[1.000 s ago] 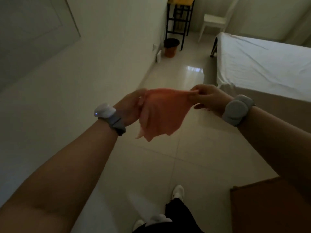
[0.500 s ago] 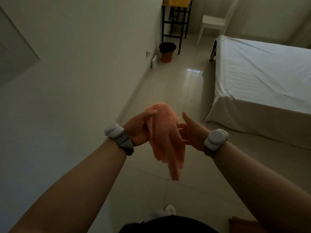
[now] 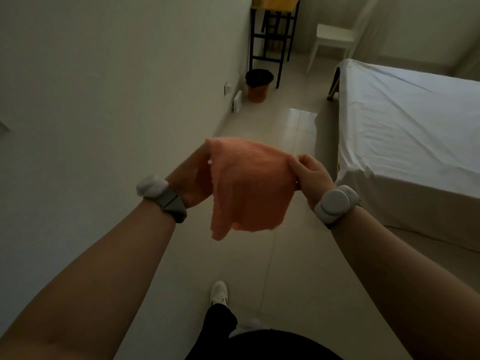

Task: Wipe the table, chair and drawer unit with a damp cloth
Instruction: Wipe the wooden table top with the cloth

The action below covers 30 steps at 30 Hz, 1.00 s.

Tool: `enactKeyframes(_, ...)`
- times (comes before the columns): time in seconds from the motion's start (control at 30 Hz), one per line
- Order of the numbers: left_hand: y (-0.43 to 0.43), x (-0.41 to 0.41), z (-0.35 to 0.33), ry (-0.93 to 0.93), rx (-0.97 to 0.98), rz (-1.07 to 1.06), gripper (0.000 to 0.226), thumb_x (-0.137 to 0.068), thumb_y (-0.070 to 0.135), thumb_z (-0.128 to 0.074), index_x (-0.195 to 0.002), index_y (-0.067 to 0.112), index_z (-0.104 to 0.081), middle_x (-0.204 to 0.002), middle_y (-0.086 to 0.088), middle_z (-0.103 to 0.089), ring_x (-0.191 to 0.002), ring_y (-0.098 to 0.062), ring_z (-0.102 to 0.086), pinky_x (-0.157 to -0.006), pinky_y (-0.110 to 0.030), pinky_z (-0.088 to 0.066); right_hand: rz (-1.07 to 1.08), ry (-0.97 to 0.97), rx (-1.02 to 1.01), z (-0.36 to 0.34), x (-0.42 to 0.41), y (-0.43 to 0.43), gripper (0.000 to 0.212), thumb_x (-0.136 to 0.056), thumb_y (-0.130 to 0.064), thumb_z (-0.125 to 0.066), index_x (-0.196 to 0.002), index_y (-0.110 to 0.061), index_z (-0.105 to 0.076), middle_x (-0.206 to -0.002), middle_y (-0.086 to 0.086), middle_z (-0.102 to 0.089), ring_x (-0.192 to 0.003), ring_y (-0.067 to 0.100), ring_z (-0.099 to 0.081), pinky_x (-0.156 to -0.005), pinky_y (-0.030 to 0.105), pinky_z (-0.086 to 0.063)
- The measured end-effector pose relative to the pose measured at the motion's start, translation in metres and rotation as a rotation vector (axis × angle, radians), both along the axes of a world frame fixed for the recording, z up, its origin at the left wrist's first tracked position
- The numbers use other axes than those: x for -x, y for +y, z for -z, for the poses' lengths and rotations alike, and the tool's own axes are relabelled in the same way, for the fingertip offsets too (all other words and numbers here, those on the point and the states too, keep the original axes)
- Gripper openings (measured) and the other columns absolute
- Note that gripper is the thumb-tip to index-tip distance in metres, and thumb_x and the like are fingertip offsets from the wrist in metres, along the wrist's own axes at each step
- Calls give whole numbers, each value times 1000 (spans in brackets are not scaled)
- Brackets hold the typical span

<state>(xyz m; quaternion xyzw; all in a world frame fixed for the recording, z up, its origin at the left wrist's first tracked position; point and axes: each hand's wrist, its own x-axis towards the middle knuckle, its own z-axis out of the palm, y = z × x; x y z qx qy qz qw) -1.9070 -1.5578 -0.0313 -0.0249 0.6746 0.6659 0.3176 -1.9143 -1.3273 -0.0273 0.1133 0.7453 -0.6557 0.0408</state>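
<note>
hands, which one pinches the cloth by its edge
The right hand: thumb and fingers pinch the edge of the orange cloth. The left hand has its fingers hidden behind it.

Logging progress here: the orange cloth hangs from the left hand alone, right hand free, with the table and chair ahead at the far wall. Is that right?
Not quite: the head view shows the right hand is not free. It pinches one edge of the cloth while the left hand holds the other. The table and chair are ahead at the far wall.
</note>
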Motion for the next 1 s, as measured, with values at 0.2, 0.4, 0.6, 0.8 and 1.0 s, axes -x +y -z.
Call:
enactKeyframes(0.2, -6, 114, 15, 54, -2, -124, 36, -96, 16, -44, -128, 1, -52, -116, -18, -61, -97, -25, -61, -87, -39, -50, 88, -22, -100, 4, 96, -9, 18, -94, -19, -53, -100, -5, -61, -86, 9, -60, -78, 20, -56, -77, 40, -53)
enactKeyframes(0.4, 19, 219, 37, 220, 238, -270, 34, -85, 17, -65, -116, 6, -57, -107, -14, -62, -96, -28, -59, -84, -39, -52, 218, -45, -394, 26, 171, 13, 18, -93, -25, -55, -105, -14, -61, -82, -3, -58, -63, 7, -51, -44, 12, -39)
enactKeyframes(0.6, 52, 283, 39, 454, 389, -138, 57, -81, 24, -67, -133, 22, -44, -95, 5, -58, -92, -16, -59, -74, -18, -46, 96, -44, -397, 36, 229, 49, 27, -93, -22, -55, -120, -19, -57, -105, 4, -59, -80, 10, -56, -72, 25, -47)
enactKeyframes(0.8, 112, 368, 23, 690, 719, 222, 37, -82, 22, -66, -118, 17, -60, -109, -2, -62, -96, -17, -59, -78, -22, -45, -201, 17, -856, 33, 316, 110, 13, -81, -20, -65, -93, -25, -63, -81, -10, -54, -83, 16, -58, -59, 16, -34)
enactKeyframes(1.0, 171, 445, 15, 793, 1033, 347, 24, -90, 34, -54, -101, 16, -65, -103, -5, -54, -99, -24, -50, -89, -34, -40, -258, 22, -850, 27, 394, 181, 13, -84, -27, -58, -72, -25, -54, -84, -7, -55, -78, 14, -54, -70, 27, -41)
